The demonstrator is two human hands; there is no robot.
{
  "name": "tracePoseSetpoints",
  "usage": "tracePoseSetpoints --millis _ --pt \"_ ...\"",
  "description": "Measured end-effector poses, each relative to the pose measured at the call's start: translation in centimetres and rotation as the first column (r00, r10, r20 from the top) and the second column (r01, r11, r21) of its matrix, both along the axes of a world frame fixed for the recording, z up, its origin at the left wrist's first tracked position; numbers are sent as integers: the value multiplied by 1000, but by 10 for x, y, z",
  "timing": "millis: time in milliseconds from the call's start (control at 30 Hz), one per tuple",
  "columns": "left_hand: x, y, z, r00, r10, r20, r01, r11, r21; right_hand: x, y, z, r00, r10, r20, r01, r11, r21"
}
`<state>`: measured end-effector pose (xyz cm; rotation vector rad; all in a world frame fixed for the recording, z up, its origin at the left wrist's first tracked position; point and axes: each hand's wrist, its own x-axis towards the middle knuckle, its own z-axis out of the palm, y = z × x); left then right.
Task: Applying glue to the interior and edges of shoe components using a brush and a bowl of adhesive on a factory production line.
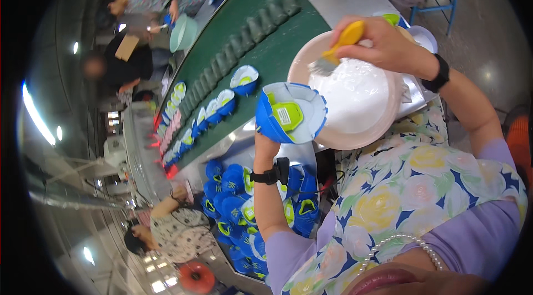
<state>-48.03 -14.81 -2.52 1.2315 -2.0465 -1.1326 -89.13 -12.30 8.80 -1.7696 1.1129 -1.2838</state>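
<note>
My left hand (267, 145) holds up a blue shoe upper (251, 124), its white inside and lime-green label patch facing me. Most of the fingers on that hand are hidden behind the upper. In my right hand (380, 45) is a paintbrush with a yellow handle (351, 34), gripped between thumb and fingers. Its pale bristles (322, 66) point down over the left part of a wide, pale pink basin (395, 107) holding white liquid (355, 103). The upper is beside the basin's near-left rim, apart from the bristles.
A green conveyor belt (266, 45) carries a row of dark shoe-shaped pieces (239, 42) and several blue uppers (214, 111). More blue uppers (230, 200) lie piled below my left forearm. Co-workers sit beyond the belt, one near a mint-green basin (182, 34). A blue stool (436, 9) stands top right.
</note>
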Motion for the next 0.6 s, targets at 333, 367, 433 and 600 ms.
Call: tracePoseSetpoints --millis 333,367,433,600 --pt "-68 17 4 858 216 -467 -158 974 159 15 -1 -10 998 -57 -13 55 991 -120" --pt "-72 19 0 756 350 -553 -200 928 313 18 2 -12 994 -106 5 106 991 -86" --pt "-82 19 -6 486 418 -767 -177 907 382 23 6 -15 987 -157 23 158 986 -48" --pt "-109 20 3 776 329 -538 -474 868 -152 37 13 -20 961 -213 174 163 952 260"
